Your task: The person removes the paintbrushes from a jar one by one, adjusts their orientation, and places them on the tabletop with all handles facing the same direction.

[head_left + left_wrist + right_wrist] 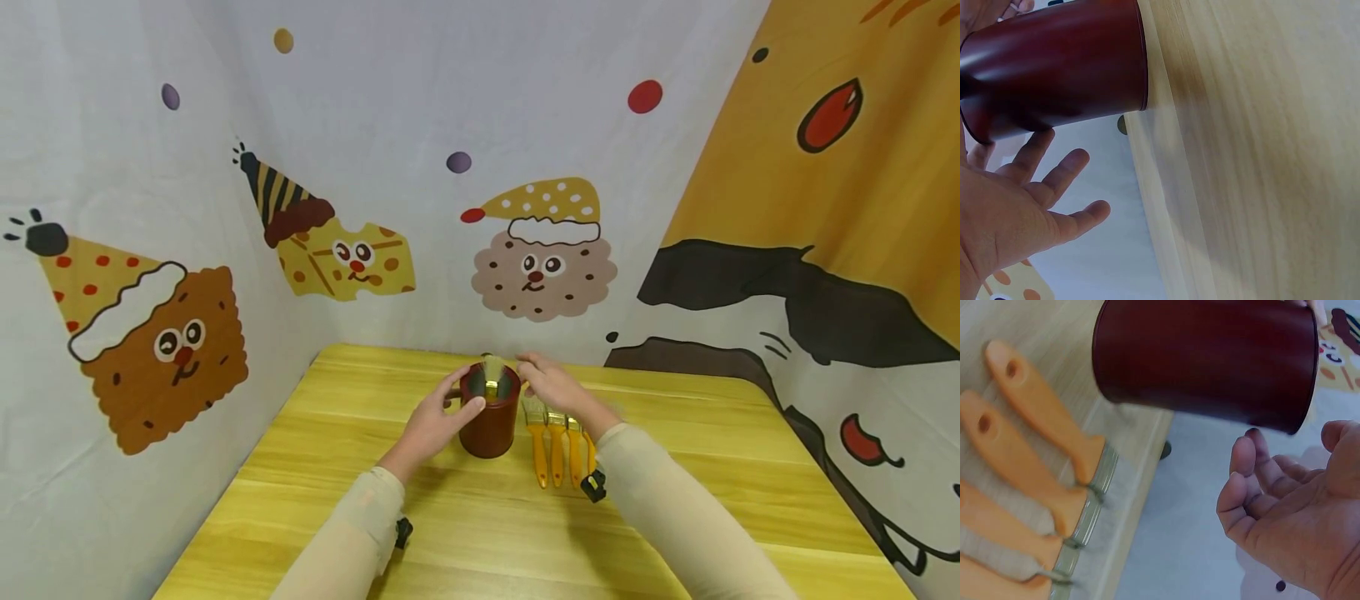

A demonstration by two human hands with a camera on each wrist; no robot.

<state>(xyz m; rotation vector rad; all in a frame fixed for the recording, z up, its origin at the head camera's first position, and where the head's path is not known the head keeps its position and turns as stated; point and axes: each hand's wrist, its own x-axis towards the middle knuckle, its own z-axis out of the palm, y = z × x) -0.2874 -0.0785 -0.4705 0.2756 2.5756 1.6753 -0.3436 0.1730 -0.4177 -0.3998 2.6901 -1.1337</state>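
A dark red mug [487, 429] stands upright on the table, its handle [452, 395] to the left. Inside it is a paintbrush [492, 377] with its pale bristles up; the lower part is hidden. My left hand [442, 414] holds the mug near the rim, thumb on the near side; in the left wrist view the other fingers are spread, with a fingertip against the wall. Just right of the rim is my right hand [551, 385], fingers loosely bent and holding nothing. Beneath that hand lie several paintbrushes [557, 454] with orange handles, the bristles partly covered.
The wood-grain table [465, 533] ends at a back edge close behind the mug. White cloth [390, 100] with cartoon prints hangs behind and to the left, and a yellow and white printed part [847, 208] hangs at the right.
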